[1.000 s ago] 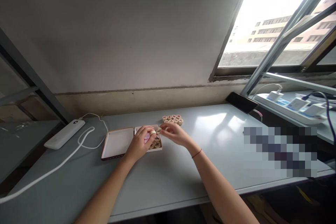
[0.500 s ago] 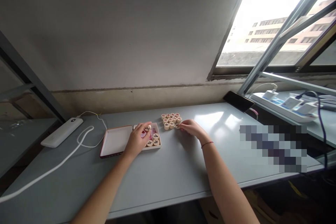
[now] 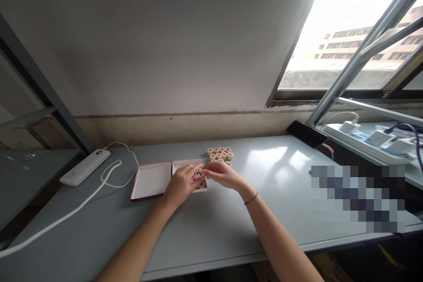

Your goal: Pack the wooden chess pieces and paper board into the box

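Observation:
A small open box [image 3: 185,164] lies on the grey table [image 3: 211,224], its lid [image 3: 150,179] beside it on the left. My left hand [image 3: 180,185] rests over the box, its fingers pinched on a round wooden chess piece [image 3: 198,173] with a dark character. My right hand [image 3: 222,174] meets it from the right, with its fingertips closed at that same piece. Just behind the hands, a cluster of several more chess pieces [image 3: 220,154] sits on the table. Most of the box's contents are hidden by my hands.
A white power bank [image 3: 85,167] with a white cable [image 3: 66,216] lies at the left. A black phone [image 3: 307,134] leans at the right near a power strip [image 3: 373,139] with chargers. A blurred patch covers the right table edge.
My right hand left the cluster of pieces and came back left to the box. My left hand lifted a piece from the box, and both hands now meet over it.

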{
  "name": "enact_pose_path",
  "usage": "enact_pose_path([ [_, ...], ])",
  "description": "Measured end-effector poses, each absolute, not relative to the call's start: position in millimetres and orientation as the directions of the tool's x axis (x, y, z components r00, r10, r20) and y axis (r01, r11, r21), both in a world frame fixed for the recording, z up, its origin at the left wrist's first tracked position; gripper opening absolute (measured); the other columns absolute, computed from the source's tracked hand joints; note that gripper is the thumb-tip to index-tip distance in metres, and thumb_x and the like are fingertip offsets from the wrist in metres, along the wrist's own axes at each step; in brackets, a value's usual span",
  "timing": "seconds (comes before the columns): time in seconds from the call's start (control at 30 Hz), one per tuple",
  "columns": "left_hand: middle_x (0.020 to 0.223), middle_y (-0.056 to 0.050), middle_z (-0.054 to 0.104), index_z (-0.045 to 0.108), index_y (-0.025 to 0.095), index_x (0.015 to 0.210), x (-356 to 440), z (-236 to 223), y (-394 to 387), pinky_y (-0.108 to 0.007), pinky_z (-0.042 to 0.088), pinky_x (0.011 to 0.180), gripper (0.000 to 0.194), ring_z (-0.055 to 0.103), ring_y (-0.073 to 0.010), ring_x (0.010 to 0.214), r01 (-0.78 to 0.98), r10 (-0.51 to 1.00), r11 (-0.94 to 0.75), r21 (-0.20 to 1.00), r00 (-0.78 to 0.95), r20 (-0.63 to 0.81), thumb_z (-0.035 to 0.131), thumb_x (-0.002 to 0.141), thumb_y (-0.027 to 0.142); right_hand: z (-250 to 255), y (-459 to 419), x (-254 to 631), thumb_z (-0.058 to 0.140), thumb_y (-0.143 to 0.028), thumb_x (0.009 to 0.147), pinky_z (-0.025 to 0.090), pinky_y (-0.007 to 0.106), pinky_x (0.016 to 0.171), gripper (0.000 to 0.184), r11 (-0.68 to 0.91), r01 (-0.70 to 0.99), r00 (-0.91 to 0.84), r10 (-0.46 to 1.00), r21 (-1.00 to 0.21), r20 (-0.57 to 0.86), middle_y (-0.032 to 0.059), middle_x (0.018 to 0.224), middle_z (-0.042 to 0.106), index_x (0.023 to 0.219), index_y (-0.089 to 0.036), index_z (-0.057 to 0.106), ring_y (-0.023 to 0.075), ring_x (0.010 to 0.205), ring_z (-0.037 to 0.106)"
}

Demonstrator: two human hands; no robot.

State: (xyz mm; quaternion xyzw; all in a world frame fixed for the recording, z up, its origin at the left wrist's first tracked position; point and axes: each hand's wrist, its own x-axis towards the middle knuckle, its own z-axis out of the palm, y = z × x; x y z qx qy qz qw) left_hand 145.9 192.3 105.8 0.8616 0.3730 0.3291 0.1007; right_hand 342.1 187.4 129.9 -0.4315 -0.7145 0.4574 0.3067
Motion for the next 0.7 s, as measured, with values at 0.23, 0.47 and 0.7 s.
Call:
enact_pose_path([
  [0.23,0.094,-0.004,0.065,0.054,0.024,0.125,147,112,190,-0.033,0.047,0.086,0.039,0.060,-0.0203,0.092,0.581,0.725,-0.687,0.436,0.508,0.465,0.052,0.089,0.041,129,195,375,0.051,-0.041,0.079,0.022,0.021,0.044,0.029,0.053,0.370,-0.124,0.992,-0.928,0.007,-0.0034,0.055,0.040,0.062,-0.016,0.050,0.0074,0.050,0.032],
  [0.47,0.096,-0.004,0.066,0.065,0.022,0.103,139,110,198,-0.032,0.048,0.083,0.023,0.061,-0.0185,0.091,0.605,0.754,-0.655,0.454,0.481,0.447,0.048,0.090,0.029,116,201,417,0.051,-0.034,0.070,0.019,0.022,0.043,0.024,-0.263,0.509,0.148,0.965,-0.820,-0.217,-0.0024,0.053,0.040,0.055,-0.016,0.045,0.0069,0.046,0.029],
  [0.7,0.093,-0.003,0.066,0.066,0.022,0.096,135,108,202,-0.031,0.049,0.081,0.022,0.061,-0.0170,0.088,0.622,0.772,-0.633,0.462,0.460,0.439,0.047,0.088,0.027,110,201,419,0.051,-0.053,0.074,0.024,0.022,0.046,0.039,-0.264,0.619,0.116,0.962,-0.740,-0.246,-0.0020,0.056,0.044,0.061,-0.016,0.049,0.0083,0.050,0.034],
])
